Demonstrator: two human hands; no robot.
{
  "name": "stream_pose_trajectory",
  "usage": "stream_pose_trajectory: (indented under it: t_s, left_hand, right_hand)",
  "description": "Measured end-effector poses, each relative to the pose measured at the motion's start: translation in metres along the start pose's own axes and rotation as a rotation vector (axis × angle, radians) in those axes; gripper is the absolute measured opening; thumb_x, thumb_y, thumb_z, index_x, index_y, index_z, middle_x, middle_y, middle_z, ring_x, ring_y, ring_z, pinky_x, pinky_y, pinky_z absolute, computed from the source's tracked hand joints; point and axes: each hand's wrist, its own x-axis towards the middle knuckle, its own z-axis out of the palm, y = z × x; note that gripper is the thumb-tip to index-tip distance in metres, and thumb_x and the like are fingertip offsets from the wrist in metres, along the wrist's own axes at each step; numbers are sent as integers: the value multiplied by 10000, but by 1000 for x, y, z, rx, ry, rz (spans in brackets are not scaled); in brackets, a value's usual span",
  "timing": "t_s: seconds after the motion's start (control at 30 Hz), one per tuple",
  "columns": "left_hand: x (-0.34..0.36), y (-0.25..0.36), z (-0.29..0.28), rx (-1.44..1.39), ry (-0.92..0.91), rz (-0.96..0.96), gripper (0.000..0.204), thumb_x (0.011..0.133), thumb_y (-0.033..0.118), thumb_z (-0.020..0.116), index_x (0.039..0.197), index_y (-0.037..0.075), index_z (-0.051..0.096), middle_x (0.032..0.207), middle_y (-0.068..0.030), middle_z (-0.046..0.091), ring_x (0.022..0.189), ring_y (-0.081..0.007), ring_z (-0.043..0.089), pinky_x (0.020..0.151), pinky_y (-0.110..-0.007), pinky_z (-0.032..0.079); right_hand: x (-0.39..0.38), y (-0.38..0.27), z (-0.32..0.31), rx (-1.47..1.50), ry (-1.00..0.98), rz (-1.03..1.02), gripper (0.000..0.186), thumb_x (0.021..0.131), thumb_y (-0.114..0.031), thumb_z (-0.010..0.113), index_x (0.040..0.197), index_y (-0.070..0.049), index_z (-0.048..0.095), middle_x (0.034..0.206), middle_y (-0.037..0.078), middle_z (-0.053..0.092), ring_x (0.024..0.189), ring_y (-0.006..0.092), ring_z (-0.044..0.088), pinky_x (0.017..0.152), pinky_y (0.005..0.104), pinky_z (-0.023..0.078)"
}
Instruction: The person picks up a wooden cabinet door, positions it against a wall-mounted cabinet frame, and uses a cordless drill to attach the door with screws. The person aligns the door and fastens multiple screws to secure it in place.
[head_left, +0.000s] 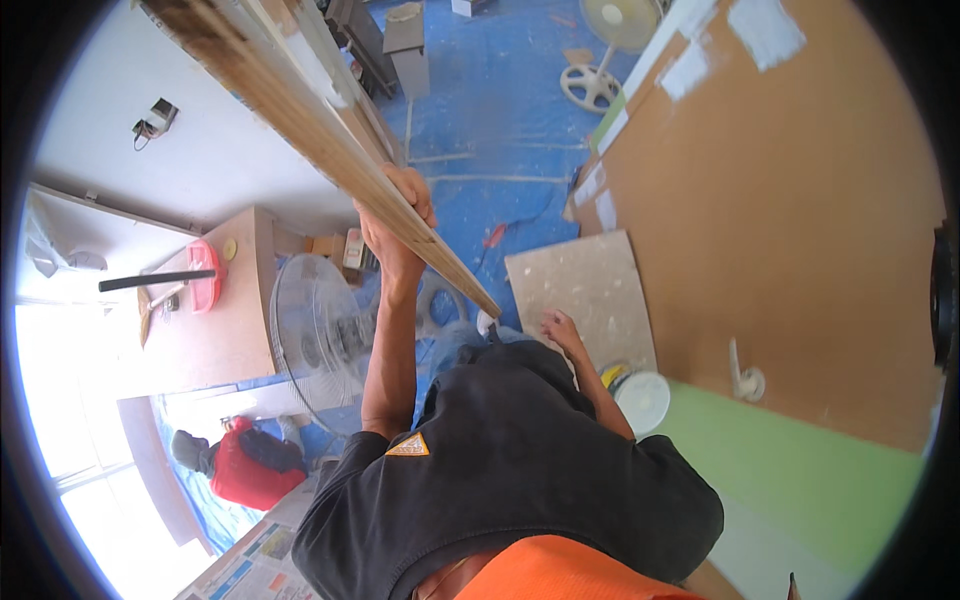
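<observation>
The interior had a floor covered with speckled blue plastic sheeting (490, 115), a broad brown door (790, 230) with white patches and a pale lever handle (745, 378) at the right, and a white wall (230, 130) at the left. The long, narrow, light-brown wooden board (320, 145) ran diagonally from the upper left to a lower end in front of the wearer's dark short-sleeved shirt (510, 430). Of the two hands, the left hand (382, 232) was closed around the board's edges partway along its length. The right hand (563, 330) hung low, partly open with fingers loosely bent, and appeared empty; it lay in view over a flat, beige, four-sided panel (590, 275), though contact could not be determined. Near the right forearm stood a white, round-topped container (642, 402). Left of the left forearm was a large fan with a round, see-through guard (315, 335); beyond it, a pale wooden worktop (215, 345) carried a red plastic dustpan-like object (205, 275). Lower left, another person in a red top (255, 470) bent forward.
</observation>
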Motion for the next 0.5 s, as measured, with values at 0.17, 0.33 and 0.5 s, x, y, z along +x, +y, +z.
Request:
stream_pose_trajectory:
  t_s: [0.17,0.33,0.5]
  left_hand:
    - [106,-52,-3,6,67,-64,583,1058,535,216,758,93,451,584,-54,462,456,-105,412,405,-221,382]
    - [233,-128,-10,-61,-16,-123,595,1056,548,176,753,117,453,553,-35,438,445,-103,395,397,-225,364]
    - [372,-211,-18,-104,-24,-188,490,1057,487,321,781,109,465,590,-28,441,458,-97,416,402,-203,361]
  right_hand:
    - [98,-103,-14,-118,23,-53,393,910,-185,584,1274,-35,596,955,80,677,785,141,641,673,264,508]
    - [210,-203,-5,137,64,-184,433,911,-209,623,1312,-51,577,1018,81,688,825,143,659,720,271,516]
    - [337,-271,31,309,84,-49,414,920,-192,601,1313,-64,580,1025,88,690,848,158,675,706,302,543]
